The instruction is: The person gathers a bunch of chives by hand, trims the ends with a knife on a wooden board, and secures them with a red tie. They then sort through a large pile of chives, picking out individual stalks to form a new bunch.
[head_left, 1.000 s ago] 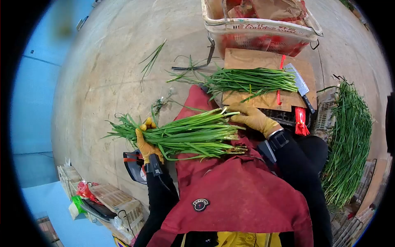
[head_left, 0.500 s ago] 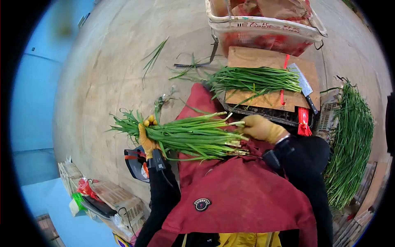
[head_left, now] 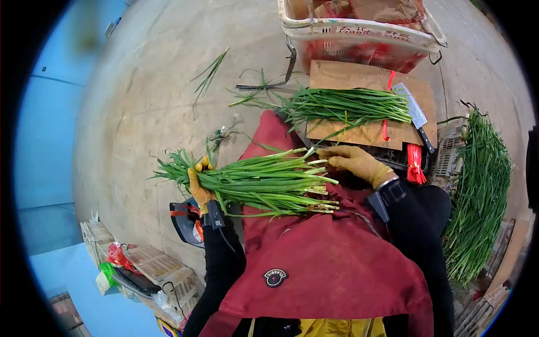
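Note:
My left hand (head_left: 201,185), in a yellow glove, is wrapped round the leafy part of a bunch of green stalks (head_left: 258,182). The bunch lies across above the dark red apron (head_left: 337,264), its pale root ends pointing right. Beside those ends is my right hand (head_left: 356,163), also gloved, with its fingers stretched toward the upper stalk tips; no stalk shows in its grip. Another bunch (head_left: 353,105) rests on a wooden board (head_left: 337,132), near a cleaver (head_left: 412,109) and a red tie strip.
A white crate (head_left: 359,31) stands beyond the board. Red strips (head_left: 414,163) hang at the board's near edge. A large heap of green stalks (head_left: 477,196) lies on crates at right. Loose stalks (head_left: 212,72) are on the floor. More crates (head_left: 160,267) stand at lower left.
My right hand has moved slightly up from the root ends, and its fingers have straightened. The held bunch's root ends have spread a little. My left hand keeps its hold.

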Available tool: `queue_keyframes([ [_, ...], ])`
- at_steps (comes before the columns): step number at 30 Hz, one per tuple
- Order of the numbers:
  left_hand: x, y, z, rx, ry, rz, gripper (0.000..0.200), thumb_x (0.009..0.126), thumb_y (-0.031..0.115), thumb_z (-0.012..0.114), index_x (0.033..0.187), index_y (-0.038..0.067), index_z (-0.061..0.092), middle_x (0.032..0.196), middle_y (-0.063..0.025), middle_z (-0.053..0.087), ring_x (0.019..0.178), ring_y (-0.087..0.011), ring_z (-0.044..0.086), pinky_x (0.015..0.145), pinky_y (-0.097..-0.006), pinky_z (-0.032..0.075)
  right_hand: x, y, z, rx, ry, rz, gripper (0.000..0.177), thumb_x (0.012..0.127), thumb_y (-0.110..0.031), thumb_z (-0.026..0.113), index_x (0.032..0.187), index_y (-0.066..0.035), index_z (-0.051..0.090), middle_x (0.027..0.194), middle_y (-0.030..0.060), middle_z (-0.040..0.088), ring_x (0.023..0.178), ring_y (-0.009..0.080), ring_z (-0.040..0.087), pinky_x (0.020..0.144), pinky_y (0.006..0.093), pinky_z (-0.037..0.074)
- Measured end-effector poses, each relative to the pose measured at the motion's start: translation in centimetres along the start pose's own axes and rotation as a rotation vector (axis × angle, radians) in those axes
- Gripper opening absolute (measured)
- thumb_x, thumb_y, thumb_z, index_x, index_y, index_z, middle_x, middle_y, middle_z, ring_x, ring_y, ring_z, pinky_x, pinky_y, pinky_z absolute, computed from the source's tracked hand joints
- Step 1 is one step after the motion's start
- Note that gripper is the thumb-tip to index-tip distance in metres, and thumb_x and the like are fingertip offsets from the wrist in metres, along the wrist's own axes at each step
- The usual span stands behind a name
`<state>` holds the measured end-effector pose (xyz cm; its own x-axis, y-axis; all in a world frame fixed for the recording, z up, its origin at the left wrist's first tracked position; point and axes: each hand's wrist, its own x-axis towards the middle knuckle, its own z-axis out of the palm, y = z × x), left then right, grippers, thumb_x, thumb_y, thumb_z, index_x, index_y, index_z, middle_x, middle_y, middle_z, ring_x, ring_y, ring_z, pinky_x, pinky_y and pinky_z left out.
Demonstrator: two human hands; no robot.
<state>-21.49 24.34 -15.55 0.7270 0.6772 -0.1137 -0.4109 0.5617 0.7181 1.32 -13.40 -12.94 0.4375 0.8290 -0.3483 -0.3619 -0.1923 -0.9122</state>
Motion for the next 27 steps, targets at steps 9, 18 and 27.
queue_keyframes([
  [9,0.5,0.3,-0.6,-0.063,-0.144,-0.009,0.035,0.097,0.04,0.051,0.094,0.007,0.061,0.106,-0.0111,0.062,0.092,-0.0226,0.057,0.084,-0.0399,0.048,5.5,2.5,2.2,-0.39,-0.131,0.056,0.037,0.086,-0.006,0.056,0.123,-0.006,0.061,0.108,0.0098,0.068,0.099,0.0172,0.061,0.086,0.0262,0.047],
  [18,-0.7,2.3,5.3,-0.109,-0.138,0.041,0.028,0.095,0.037,0.055,0.084,0.012,0.048,0.083,-0.0012,0.05,0.081,-0.0165,0.046,0.076,-0.0385,0.042,-1.3,4.4,-1.7,-1.288,-0.263,0.402,0.026,0.081,-0.024,0.056,0.092,-0.006,0.07,0.101,0.0167,0.067,0.094,0.0348,0.063,0.08,0.041,0.05],
  [27,-1.5,4.3,15.6,-0.019,-0.609,0.132,0.035,0.087,0.04,0.064,0.071,0.017,0.042,0.065,0.0019,0.044,0.056,-0.0119,0.04,0.064,-0.0304,0.035,6.0,-6.6,3.6,-0.837,-0.074,-0.412,0.03,0.092,-0.027,0.048,0.109,-0.01,0.065,0.101,0.0167,0.065,0.097,0.0353,0.06,0.085,0.0406,0.047],
])
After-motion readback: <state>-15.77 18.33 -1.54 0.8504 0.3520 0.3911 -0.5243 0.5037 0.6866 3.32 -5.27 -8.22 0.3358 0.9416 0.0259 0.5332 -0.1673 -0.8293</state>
